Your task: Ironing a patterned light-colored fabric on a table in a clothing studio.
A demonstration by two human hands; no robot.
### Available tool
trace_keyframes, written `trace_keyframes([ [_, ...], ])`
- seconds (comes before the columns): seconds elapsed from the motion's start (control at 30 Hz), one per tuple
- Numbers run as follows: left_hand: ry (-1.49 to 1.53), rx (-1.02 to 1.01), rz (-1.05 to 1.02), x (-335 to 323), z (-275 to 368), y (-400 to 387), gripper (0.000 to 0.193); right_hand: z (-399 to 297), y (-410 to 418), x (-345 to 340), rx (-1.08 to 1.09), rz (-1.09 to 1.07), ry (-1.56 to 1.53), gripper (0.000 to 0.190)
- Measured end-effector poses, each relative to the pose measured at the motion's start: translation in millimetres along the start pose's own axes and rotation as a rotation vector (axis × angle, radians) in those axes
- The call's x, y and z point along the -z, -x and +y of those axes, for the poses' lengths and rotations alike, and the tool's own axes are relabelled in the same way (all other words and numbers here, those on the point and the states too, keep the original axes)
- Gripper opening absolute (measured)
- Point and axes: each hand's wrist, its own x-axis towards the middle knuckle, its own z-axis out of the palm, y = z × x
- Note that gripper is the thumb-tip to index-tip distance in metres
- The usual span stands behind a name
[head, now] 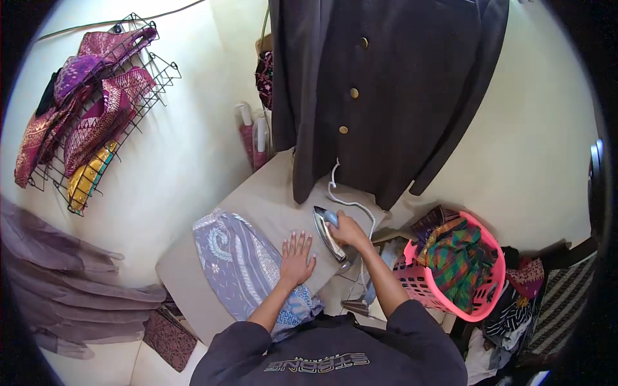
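My right hand (346, 229) is closed around the handle of an electric iron (327, 231). The iron is at the right side of the beige-covered ironing board (270, 188), its tip pointing away from me; whether its soleplate touches the cover, I cannot tell. A white cord (359, 205) loops beside it. My left hand (296, 260) lies flat with fingers spread at the edge of a patterned grey-blue garment (236, 265). The garment stretches across the board to the left, and its near end, in a brighter blue print (301, 304), reaches my body.
A dark jacket (386, 96) with brass-coloured buttons hangs over the board's far end. At right stands a pink laundry basket (499, 289) of clothes. Folded fabrics fill a black wire rack (140, 108) on the left wall. A grey curtain (72, 289) hangs at lower left.
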Motion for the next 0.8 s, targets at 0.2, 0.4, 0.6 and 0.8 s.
trace_keyframes([
  [0.2,0.095,0.025,0.097,0.6,-6.3,3.0,0.070,6.3,2.0,-9.6,-0.060,-0.227,-0.195,0.045],
  [0.4,0.142,0.210,0.213,52.8,-39.3,59.4,0.072,-35.2,38.2,-42.9,0.126,-0.060,0.011,0.065],
  [0.6,-0.032,0.626,0.246,26.8,-78.0,119.4,0.069,-112.9,45.1,-96.6,0.356,-0.269,-0.012,0.061],
  [0.8,0.030,0.675,0.210,25.0,-80.2,115.5,0.066,-146.8,1.1,-183.6,0.515,-0.261,0.135,0.053],
])
